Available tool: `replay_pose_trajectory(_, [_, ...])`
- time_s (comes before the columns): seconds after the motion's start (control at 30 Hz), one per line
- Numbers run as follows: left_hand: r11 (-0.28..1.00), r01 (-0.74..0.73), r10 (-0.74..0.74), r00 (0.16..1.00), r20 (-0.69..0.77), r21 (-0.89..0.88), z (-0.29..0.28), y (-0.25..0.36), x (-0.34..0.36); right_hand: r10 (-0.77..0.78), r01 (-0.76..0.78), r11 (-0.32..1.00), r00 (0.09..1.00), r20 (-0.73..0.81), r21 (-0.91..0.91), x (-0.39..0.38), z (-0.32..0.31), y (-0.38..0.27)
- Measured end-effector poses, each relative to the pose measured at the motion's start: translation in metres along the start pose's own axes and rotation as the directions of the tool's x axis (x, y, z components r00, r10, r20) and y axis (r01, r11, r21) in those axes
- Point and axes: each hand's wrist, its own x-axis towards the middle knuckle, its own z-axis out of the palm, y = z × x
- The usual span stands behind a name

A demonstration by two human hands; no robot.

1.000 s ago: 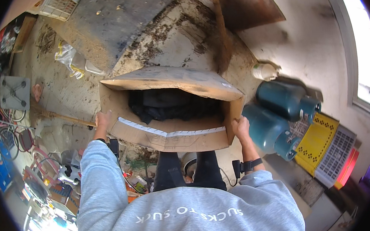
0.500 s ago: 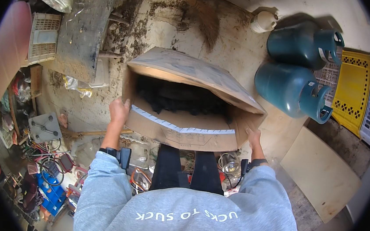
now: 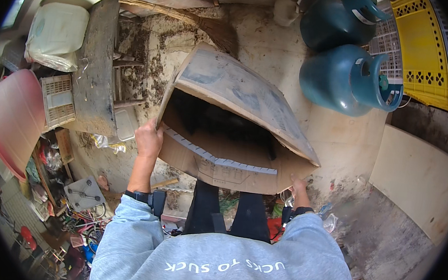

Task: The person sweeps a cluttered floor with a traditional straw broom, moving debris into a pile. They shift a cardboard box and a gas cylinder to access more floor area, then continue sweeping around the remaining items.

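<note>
Left hand (image 3: pixel 149 138) and right hand (image 3: pixel 299 191) grip one cardboard box (image 3: pixel 234 85) by its edges.
Dark interior (image 3: pixel 218 119) indistinct; two teal cylinders (image 3: pixel 328 78), one cropped.

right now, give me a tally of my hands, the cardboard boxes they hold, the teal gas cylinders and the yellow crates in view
Hands: 2 (left hand, right hand)
Cardboard box: 1
Teal gas cylinders: 2 (upper cylinder, lower cylinder)
Yellow crate: 1
Total: 6
</note>
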Motion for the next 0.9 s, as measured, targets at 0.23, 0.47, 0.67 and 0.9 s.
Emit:
replay_pose_trajectory(0.23, [0.961,0.276,-0.276,0.961,0.001,-0.016,0.034,-0.057,-0.063,-0.263,0.276,0.907,0.961,0.083,-0.318,-0.007,0.014,-0.064])
replay_pose_trajectory(0.47, [0.677,0.727,-0.727,0.634,0.264,0.119,0.09,-0.168,-0.2,-0.553,0.678,-0.062,0.588,0.591,-0.733,-0.06,0.177,-0.157])
replay_pose_trajectory(0.67, [0.515,0.857,-0.793,0.474,0.383,0.006,0.126,-0.168,-0.293,-0.489,0.548,-0.274,0.628,0.605,-0.79,-0.064,0.234,-0.154])
replay_pose_trajectory(0.9, [0.306,0.934,-0.865,0.353,0.357,-0.183,0.131,-0.12,-0.288,0.064,0.482,0.163,0.866,0.497,-0.861,-0.071,0.227,-0.177])
